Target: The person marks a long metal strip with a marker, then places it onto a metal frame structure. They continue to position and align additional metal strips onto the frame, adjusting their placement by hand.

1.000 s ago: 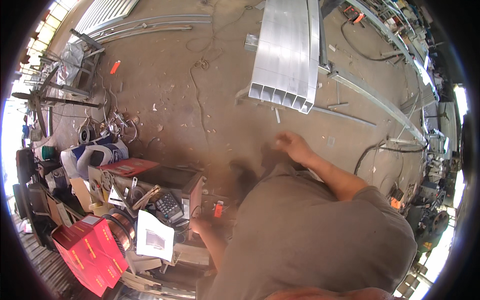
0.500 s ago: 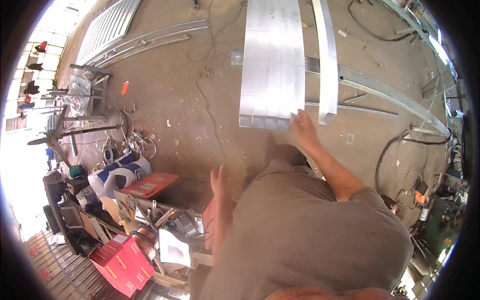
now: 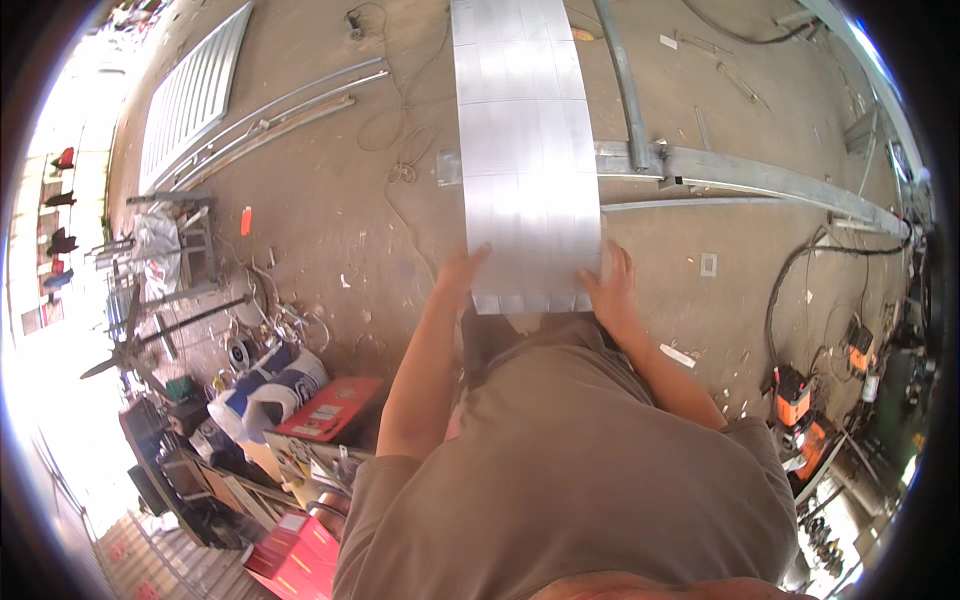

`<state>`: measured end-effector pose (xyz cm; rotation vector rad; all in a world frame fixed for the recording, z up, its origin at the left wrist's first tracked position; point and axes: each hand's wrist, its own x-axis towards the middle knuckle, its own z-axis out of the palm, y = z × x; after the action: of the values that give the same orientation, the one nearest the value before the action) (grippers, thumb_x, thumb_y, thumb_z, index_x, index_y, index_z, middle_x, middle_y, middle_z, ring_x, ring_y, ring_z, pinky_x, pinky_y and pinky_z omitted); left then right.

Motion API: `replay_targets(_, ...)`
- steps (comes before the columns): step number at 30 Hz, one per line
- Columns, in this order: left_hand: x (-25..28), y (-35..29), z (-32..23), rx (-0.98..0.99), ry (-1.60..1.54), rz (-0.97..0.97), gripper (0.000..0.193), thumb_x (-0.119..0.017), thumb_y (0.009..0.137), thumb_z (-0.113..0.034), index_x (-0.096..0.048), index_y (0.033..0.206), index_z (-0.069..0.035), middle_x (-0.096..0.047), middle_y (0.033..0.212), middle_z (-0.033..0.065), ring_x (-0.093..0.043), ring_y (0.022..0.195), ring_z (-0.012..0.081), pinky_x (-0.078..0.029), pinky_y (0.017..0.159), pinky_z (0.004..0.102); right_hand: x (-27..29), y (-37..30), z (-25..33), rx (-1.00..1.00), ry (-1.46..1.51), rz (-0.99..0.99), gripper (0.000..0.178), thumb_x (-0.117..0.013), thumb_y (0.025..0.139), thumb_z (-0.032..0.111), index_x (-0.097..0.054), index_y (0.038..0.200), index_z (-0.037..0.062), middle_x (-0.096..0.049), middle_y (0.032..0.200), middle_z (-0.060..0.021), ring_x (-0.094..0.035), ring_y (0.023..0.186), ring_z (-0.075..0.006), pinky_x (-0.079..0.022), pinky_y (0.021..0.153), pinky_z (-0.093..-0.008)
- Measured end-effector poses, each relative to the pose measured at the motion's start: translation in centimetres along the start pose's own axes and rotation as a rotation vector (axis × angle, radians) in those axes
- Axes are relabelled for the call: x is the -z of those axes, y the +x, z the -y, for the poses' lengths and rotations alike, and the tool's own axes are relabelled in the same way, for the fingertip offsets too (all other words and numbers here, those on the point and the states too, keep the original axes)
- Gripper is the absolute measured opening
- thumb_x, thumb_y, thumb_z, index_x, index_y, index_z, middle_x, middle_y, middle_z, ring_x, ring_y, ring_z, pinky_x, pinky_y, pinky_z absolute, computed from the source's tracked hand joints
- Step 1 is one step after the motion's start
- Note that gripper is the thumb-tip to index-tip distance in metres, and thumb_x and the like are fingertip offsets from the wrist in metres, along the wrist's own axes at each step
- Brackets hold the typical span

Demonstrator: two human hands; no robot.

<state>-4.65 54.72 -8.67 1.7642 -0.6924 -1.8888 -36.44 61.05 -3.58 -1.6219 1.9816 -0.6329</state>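
Note:
Several silvery square metal tubes (image 3: 528,200) lie side by side in one flat block, their near ends just in front of my body. My left hand (image 3: 462,270) is at the block's left edge, with its fingers bent over onto the top face. Its thumb is hidden. At the right edge, my right hand (image 3: 615,290) touches the top with its thumb, while its fingers stand apart along the side. A long metal beam (image 3: 740,170) runs crosswise beneath the block and sticks out to the right.
A ribbed metal panel (image 3: 195,100) and thin metal rails (image 3: 270,125) lie at the far left. A red box (image 3: 330,408) and a crate-like clutter stand left of me. Black cable (image 3: 775,310) and orange tools (image 3: 793,400) are on the right. A loose cord (image 3: 402,172) crosses the floor.
The tube that lay apart at the right no longer shows separately beside the block. My left hand has come up to the block's left edge; my right hand has opened along its right edge.

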Motion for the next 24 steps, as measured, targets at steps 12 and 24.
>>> replay_targets(12,2.9,7.8,-4.3,0.365,-0.647,0.609,0.076,-0.039,0.109,-0.065,-0.037,0.164,-0.012,-0.045,0.165,0.0097,-0.043,0.150,0.0313,-0.033,0.126,0.0512,-7.5,-3.0,13.0,-0.189,-0.344,0.105,0.072,-0.068,0.099,0.033,-0.043,0.159,0.0028,-0.036,0.167,-0.0217,-0.029,0.157,-0.0422,-0.029,0.126,-0.0551)
replay_targets(24,5.7,9.9,-3.8,0.365,-0.604,0.881,0.089,-0.047,0.103,-0.071,-0.031,0.166,-0.011,-0.042,0.166,0.0103,-0.042,0.151,0.0332,-0.035,0.126,0.0536,-11.9,-3.6,18.4,-0.378,-0.306,-0.010,0.070,-0.061,0.102,0.046,-0.047,0.156,0.0031,-0.041,0.164,-0.0179,-0.030,0.157,-0.0394,-0.026,0.128,-0.0523)
